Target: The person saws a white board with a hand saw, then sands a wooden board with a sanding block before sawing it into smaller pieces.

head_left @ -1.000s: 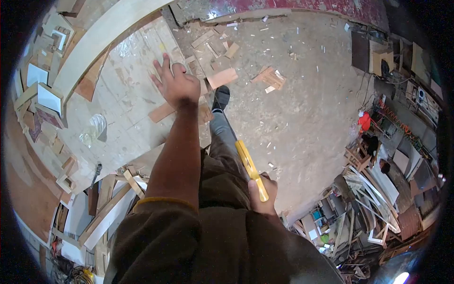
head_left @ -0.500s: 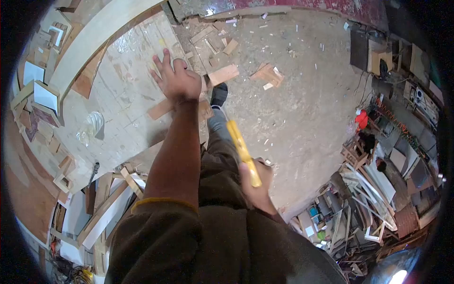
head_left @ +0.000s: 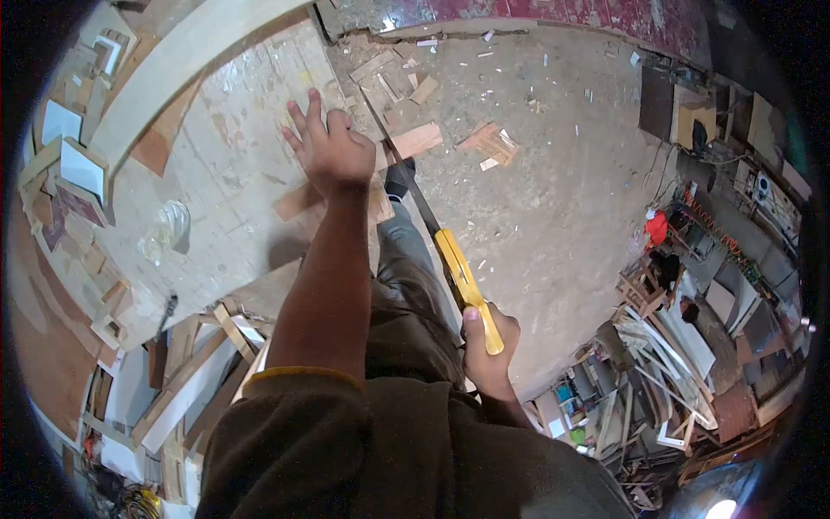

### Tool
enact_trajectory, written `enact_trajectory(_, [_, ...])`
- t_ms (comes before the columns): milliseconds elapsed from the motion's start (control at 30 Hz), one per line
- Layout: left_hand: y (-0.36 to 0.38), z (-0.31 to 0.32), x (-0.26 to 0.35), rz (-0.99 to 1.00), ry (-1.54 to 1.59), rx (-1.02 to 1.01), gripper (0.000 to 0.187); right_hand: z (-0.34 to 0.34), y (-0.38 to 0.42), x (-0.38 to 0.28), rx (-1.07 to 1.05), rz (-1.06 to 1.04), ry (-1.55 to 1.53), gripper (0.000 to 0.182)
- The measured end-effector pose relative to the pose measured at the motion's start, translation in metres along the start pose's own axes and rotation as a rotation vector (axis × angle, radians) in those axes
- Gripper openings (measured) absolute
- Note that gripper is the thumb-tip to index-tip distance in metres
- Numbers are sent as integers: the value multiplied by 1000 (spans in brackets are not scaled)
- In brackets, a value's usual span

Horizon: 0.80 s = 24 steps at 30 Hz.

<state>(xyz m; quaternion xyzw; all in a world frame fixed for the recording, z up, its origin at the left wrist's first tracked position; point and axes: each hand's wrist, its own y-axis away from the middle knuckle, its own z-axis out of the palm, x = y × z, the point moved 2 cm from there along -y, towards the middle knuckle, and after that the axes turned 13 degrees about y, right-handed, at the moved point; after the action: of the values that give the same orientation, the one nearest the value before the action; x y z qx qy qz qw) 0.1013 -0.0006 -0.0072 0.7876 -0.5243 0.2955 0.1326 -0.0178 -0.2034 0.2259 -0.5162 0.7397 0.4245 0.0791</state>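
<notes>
Floor (head_left: 553,199): one dusty surface, scattered with wood scraps. Worktop (head_left: 229,156): one, pale and stained, at left. Saw (head_left: 458,264): one, beside the worktop's right edge, long axis diagonal; blade points forward-left, yellow handle back toward my body. Wooden strip (head_left: 417,140): one, crossed by the blade. My left fingers (head_left: 315,108) spread wide beyond it; my right fingers (head_left: 472,322) wrap the handle.

Text/labels/brands/nos./signs: no legible item showing in head view; workshop surfaces, wood pcs. and tool handle all presenting w/o readable lettering, any small marks being too blurred to tell.
</notes>
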Motion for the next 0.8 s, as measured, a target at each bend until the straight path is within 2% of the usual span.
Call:
enact_trajectory(67, [7,-2,3,55,36,26,13,-8,5,-3,-98,114,87,30])
enact_trajectory(100, [14,-1,7,52,39,27,13,-9,6,-2,-79,-8,72,31])
enact_trajectory(200, [5,0,2,47,-3,16,14,-18,28,10,-8,-100,-34,33])
enact_trajectory(267, [5,0,3,37,5,20,15,-4,13,6,17,-143,-9,33])
enact_trajectory(333, [8,-2,5,32,-2,19,15,13,-14,-1,-50,125,-74,31])
enact_trajectory(400, [-3,2,4,35,-9,39,15,12,-13,11,-52,62,-121,32])
enact_trajectory(467, [5,-2,4,45,8,30,15,-11,17,8,-66,36,-34,34])
enact_trajectory(533, [6,-4,3,42,3,22,15,-15,12,-2,-94,74,-36,37])
enact_trajectory(633, [4,2,-1,40,24,42,15,-11,-16,-10,-82,246,-79,36])
enact_trajectory(667, [6,3,-1,58,43,59,15,-3,-4,3,-63,104,26,35])
enact_trajectory(733, [14,-2,2,59,44,42,14,-20,13,-10,-152,84,101,30])
enact_trajectory(800, [11,0,2,58,51,51,14,-12,13,2,-98,20,49,27])
